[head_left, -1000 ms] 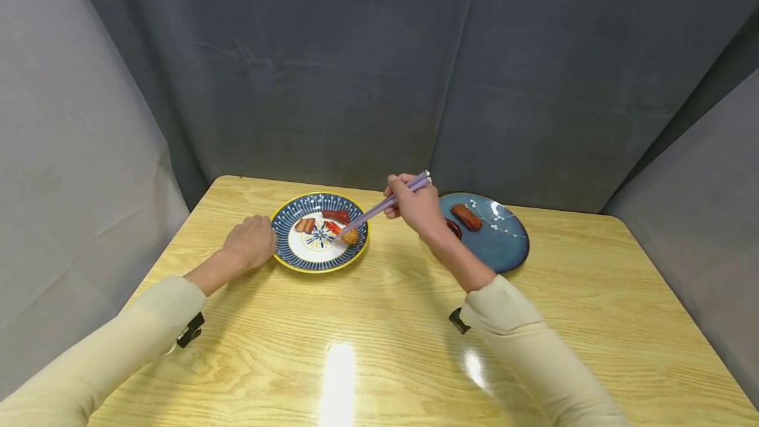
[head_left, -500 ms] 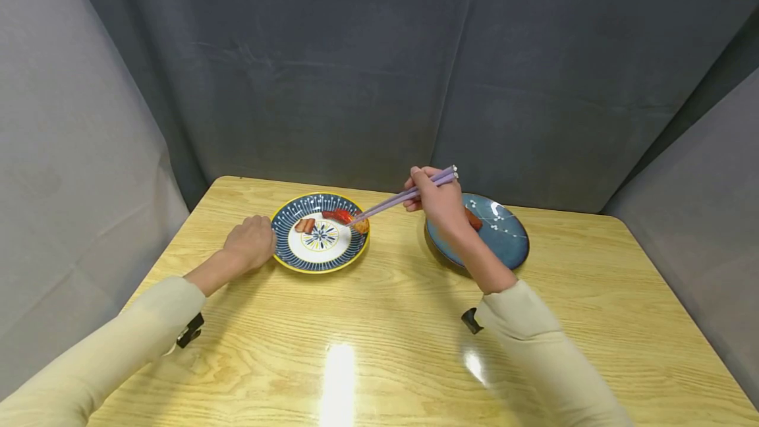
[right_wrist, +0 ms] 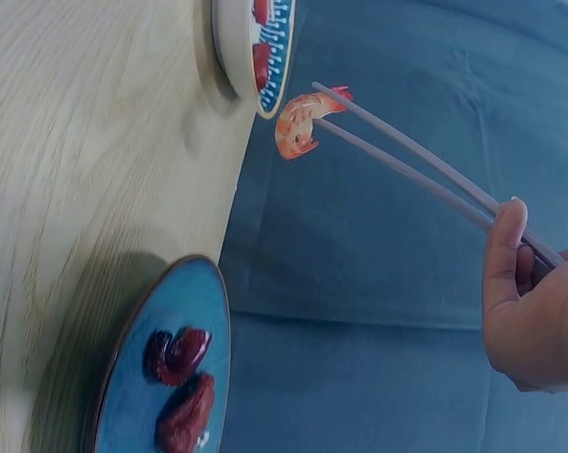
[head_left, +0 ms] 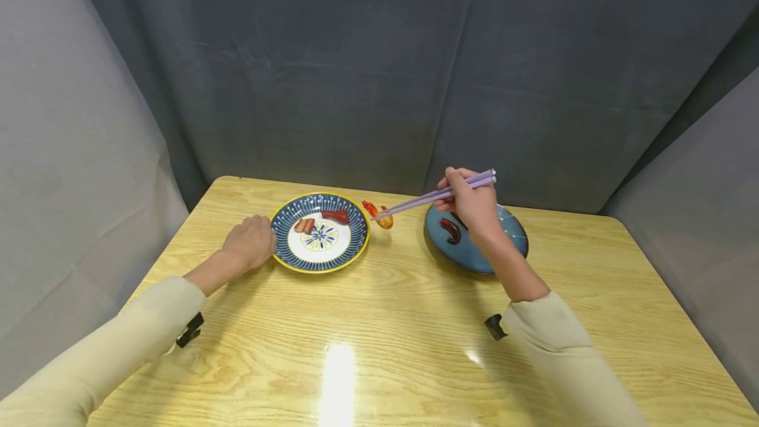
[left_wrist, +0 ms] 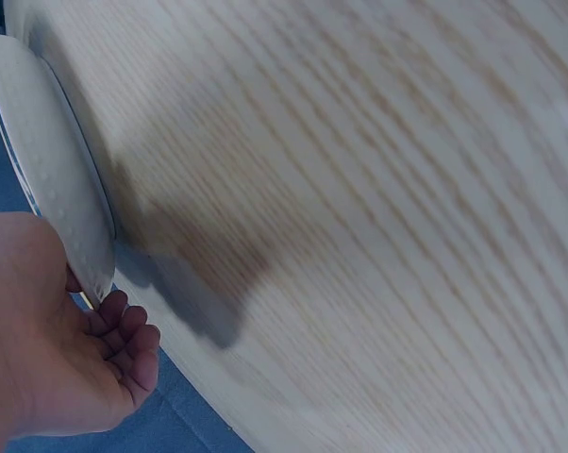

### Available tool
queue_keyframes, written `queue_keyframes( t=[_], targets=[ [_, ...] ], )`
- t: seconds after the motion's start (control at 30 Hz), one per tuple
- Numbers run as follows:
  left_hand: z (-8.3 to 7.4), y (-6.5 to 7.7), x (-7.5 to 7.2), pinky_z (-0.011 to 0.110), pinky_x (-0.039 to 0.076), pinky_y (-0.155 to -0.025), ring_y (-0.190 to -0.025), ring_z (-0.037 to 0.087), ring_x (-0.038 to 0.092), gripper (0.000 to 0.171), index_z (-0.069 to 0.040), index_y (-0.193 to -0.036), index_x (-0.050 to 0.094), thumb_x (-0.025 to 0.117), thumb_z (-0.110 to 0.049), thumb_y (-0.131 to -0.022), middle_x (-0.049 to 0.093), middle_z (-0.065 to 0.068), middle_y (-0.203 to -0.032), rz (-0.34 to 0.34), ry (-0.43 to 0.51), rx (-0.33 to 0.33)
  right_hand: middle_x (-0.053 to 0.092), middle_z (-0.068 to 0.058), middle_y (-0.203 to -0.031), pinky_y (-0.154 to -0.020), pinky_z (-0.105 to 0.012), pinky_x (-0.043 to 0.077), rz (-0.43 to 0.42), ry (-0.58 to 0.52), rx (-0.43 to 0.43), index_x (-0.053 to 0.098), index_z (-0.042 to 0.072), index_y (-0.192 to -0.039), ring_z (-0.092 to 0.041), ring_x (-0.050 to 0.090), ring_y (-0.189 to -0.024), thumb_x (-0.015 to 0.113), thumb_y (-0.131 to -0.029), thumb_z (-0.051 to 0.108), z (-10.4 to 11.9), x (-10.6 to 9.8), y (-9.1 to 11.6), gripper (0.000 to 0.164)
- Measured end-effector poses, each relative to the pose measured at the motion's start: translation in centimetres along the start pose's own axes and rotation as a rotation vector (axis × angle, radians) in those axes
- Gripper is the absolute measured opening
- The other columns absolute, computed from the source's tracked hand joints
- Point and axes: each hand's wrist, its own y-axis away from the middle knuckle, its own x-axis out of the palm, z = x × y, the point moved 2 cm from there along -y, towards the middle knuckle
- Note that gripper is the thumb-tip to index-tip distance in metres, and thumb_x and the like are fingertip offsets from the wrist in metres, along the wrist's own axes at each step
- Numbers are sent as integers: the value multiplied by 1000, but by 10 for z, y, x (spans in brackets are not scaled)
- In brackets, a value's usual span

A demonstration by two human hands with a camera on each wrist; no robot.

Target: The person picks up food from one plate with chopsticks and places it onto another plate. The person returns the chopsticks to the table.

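Note:
My left hand pinches the left rim of a blue-and-white patterned plate; the left wrist view has the fingers curled at the plate's edge. On it lie a striped piece like pork belly and a dark red piece of food. With my right hand I hold a pair of purple chopsticks. Their tips grip an orange-and-red shrimp, raised just right of the patterned plate. The right hand and forearm partly cover the blue plate in the head view.
A glossy dark red curled piece and a reddish-brown piece of meat rest on the blue plate. Both plates stand on a wood-grain table. A dark grey curtain hangs behind the table's far edge.
The shrimp, gripped by the chopsticks, has been lifted off the patterned plate and moved right past its rim. My right hand has shifted right over the blue plate. The left hand stays put.

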Motion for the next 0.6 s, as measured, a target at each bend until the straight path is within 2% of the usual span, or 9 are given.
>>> queue_keyframes(
  t=[0.27,0.6],
  targets=[
    [0,0,-1,49,49,-73,-87,33,52,30,12,-103,51,37,-14,-101,49,18,-89,14,-6,-2,64,-5,-62,-51,-23,53,-19,19,27,60,-14,-95,-10,65,-52,50,-105,24,0,-19,5,40],
    [-1,0,-2,48,50,-71,-84,32,52,29,12,-103,51,38,-14,-101,48,17,-88,19,-14,1,66,-10,-66,-55,-27,56,-42,14,-9,58,-18,-95,-12,65,-53,51,-105,25,-3,-41,6,44]
  ],
)
